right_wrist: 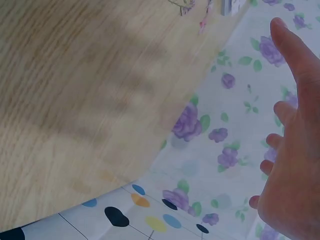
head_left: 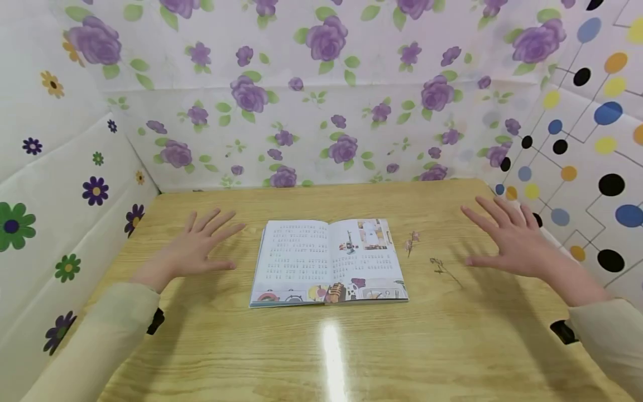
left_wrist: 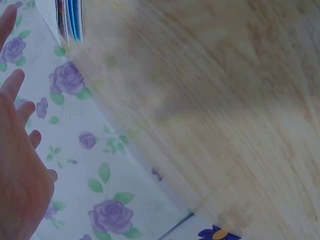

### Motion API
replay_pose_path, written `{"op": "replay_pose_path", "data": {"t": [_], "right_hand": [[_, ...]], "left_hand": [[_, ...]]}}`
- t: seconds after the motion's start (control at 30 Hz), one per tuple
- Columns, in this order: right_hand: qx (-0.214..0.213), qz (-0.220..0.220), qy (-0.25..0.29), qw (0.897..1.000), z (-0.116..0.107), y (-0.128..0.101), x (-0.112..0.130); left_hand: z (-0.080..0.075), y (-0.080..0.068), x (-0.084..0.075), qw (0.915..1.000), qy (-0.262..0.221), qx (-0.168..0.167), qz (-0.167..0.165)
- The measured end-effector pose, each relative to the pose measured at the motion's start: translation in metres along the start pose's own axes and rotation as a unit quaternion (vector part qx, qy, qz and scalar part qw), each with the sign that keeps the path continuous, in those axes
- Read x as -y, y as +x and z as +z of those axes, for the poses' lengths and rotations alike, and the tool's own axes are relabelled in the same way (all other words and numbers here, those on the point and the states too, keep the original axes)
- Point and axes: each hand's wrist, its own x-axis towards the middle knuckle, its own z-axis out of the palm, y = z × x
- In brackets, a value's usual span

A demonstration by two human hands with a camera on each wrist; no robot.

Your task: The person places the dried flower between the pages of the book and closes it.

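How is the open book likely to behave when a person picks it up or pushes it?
The open book would probably fold at its middle, where the two halves meet. Its pages may flap loosely, as the left wrist view shows separate edges. It seems unlikely to roll or tip, since it lies spread on the table.

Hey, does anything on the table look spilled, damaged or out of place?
Nothing looks spilled or damaged. Perhaps slightly odd: a pink sprig and a darker sprig lie loose on the table, right of the open book, at different angles.
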Motion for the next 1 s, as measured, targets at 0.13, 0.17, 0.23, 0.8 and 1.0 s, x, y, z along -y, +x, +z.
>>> {"op": "replay_pose_path", "data": {"t": [0.13, 0.17, 0.23, 0.8, 1.0], "right_hand": [[0.003, -0.002, 0.006, 1.0, 0.008, -0.001, 0.0], [0.005, -0.002, 0.01, 1.0, 0.01, -0.001, 0.0], [0.009, -0.003, 0.015, 1.0, 0.014, -0.002, 0.001], [0.008, -0.023, 0.041, 0.999, 0.034, -0.005, 0.007], [0.016, -0.018, 0.044, 0.999, 0.04, -0.006, 0.007]], "left_hand": [[0.007, 0.001, -0.005, 1.0, -0.002, -0.004, 0.003], [0.009, 0.001, -0.007, 1.0, -0.006, -0.003, 0.004], [0.012, 0.001, -0.012, 0.9999, -0.012, 0.001, 0.006], [0.035, 0.002, -0.053, 0.9978, -0.041, 0.021, 0.047], [0.04, -0.004, -0.067, 0.9962, -0.06, 0.027, 0.057]]}}
